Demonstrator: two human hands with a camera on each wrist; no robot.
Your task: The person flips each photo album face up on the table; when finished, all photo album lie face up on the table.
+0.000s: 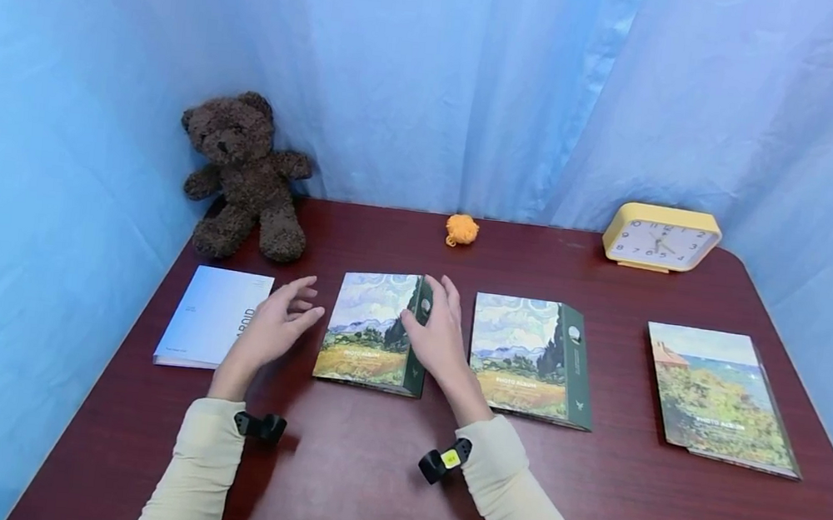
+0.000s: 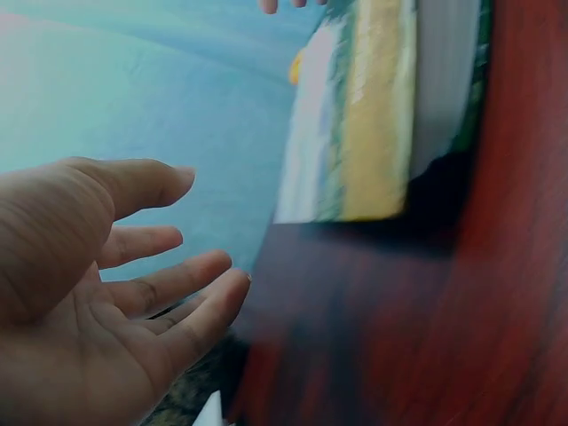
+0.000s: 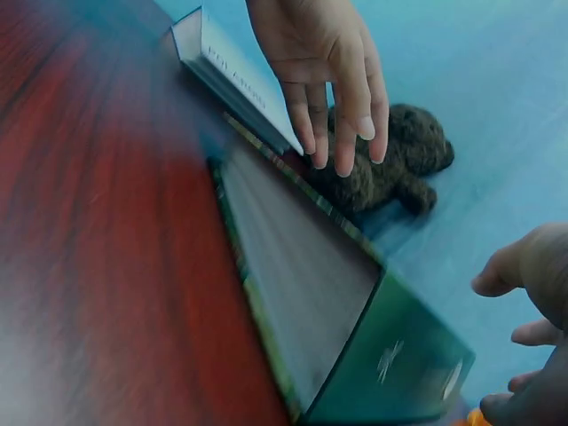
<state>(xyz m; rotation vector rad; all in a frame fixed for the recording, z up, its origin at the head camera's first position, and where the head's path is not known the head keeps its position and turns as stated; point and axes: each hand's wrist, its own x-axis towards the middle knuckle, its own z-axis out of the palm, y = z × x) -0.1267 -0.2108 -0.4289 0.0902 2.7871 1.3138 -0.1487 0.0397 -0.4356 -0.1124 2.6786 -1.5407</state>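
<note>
Left hand [image 1: 276, 326] hangs, fingers loosely parted and holding nothing, over the right edge of a blue-and-white book [image 1: 186, 309], with a brown teddy bear [image 1: 237, 167] sitting behind. Just right of that hand lies the photo album [image 1: 364, 330] between both hands, flat on the dark red table [image 1: 343, 479], its green spine facing right. At that spine is the right hand [image 1: 442, 334], its fingers relaxed and gripping nothing; the right wrist view shows a gap between it and the album.

To handle this album well, both palms would best close in together, level with each other, so that it does not swivel. The spine side looks thicker than the other, so a firm hold there and a lighter one on the thin left edge seems wise; pinching covers and pages together should keep it from falling open.

The right wrist should keep clear of the matching album [image 1: 521, 345] close beside it. Farther right lie a yellow clock [image 1: 663, 238] and another album [image 1: 730, 399], both well apart.
</note>
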